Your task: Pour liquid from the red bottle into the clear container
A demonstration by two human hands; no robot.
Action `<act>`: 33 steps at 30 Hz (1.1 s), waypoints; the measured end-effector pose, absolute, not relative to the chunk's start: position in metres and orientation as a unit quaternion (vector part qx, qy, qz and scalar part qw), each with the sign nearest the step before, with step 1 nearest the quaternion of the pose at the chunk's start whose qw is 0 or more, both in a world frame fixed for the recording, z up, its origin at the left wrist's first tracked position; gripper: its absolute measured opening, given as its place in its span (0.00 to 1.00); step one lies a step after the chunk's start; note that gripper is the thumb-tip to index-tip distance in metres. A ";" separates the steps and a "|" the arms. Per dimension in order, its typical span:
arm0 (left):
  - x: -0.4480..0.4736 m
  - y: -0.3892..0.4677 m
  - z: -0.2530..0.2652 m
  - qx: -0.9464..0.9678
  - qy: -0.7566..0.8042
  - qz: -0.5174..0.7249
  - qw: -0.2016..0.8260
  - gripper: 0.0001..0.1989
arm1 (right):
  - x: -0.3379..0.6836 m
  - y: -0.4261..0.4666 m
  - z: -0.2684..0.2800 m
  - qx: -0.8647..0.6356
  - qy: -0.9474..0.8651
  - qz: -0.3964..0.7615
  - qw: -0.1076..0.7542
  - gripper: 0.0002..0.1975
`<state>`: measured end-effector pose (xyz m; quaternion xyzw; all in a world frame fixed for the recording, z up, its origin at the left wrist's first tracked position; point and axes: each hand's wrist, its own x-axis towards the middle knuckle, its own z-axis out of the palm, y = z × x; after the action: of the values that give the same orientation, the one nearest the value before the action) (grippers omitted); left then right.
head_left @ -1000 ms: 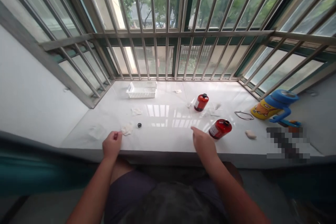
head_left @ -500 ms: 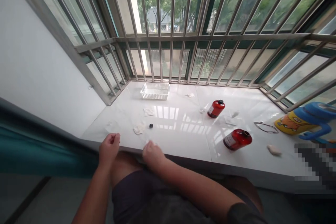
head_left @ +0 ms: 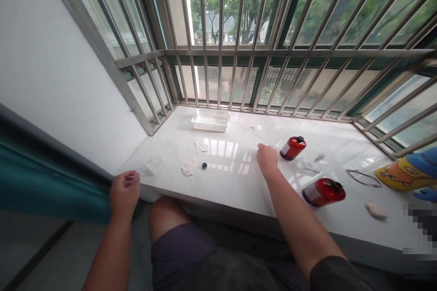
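a: where was the capped red bottle (head_left: 292,148)?

b: upright on the white sill (head_left: 235,188), just beside the r hand (head_left: 267,158), apparently not touching it.

a: r hand holding anything?

b: couldn't tell; fingers bunched, tips turned away & mostly hidden.

a: & l hand (head_left: 125,186)?

b: at the sill's front edge, fingers loosely curled but apart, nothing visible in them, nr some crumpled clear wrap (head_left: 152,166). prob just resting.

a: why was the uncapped red bottle (head_left: 323,192) so close to the front?

b: prob for easy reach. loose black cap (head_left: 204,165), likely its own, lay well apart, nr a crumpled tissue (head_left: 188,168).

a: further out?

b: white basket (head_left: 210,120) at the back by the barred window (head_left: 239,52), prob to free up the front. blue-yellow flask (head_left: 399,175) far r, cartoon animal on it.

a: brands?

b: none legible. pale labels (head_left: 312,194) on both bottles, txt too small; no readable writing on the flask either.
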<state>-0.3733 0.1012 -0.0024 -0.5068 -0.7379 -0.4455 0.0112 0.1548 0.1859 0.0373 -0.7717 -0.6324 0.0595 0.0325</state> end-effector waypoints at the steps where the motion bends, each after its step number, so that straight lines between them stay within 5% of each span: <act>1: -0.373 0.103 -0.003 -0.517 -0.729 -0.448 0.017 0.21 | 0.157 0.188 0.034 -0.777 -0.626 0.059 0.022 0.14; 9: -0.372 0.131 -0.010 -0.534 -0.749 -0.393 0.003 0.40 | 0.002 0.094 -0.023 -0.537 -0.833 0.121 0.060 0.22; 14: -0.370 0.154 -0.018 -0.543 -0.764 -0.346 -0.041 0.49 | -0.049 0.032 -0.023 -0.302 -0.923 0.224 0.080 0.11; 19: -0.374 0.168 -0.037 -0.550 -0.753 -0.350 -0.087 0.56 | -0.002 0.071 0.002 -0.489 -0.760 0.363 0.225 0.10; 24: -0.382 0.176 -0.049 -0.551 -0.761 -0.326 -0.101 0.48 | 0.053 0.140 0.003 -0.612 -0.637 0.379 0.276 0.12; 33: -0.369 0.165 -0.020 -0.492 -0.781 -0.353 -0.154 0.40 | 0.004 0.210 0.019 -0.581 -0.607 0.422 0.340 0.17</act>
<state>-0.3688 0.1653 -0.0200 -0.4917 -0.7809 -0.3530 -0.1541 0.0036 0.2095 0.0188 -0.5815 -0.6069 0.4218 0.3401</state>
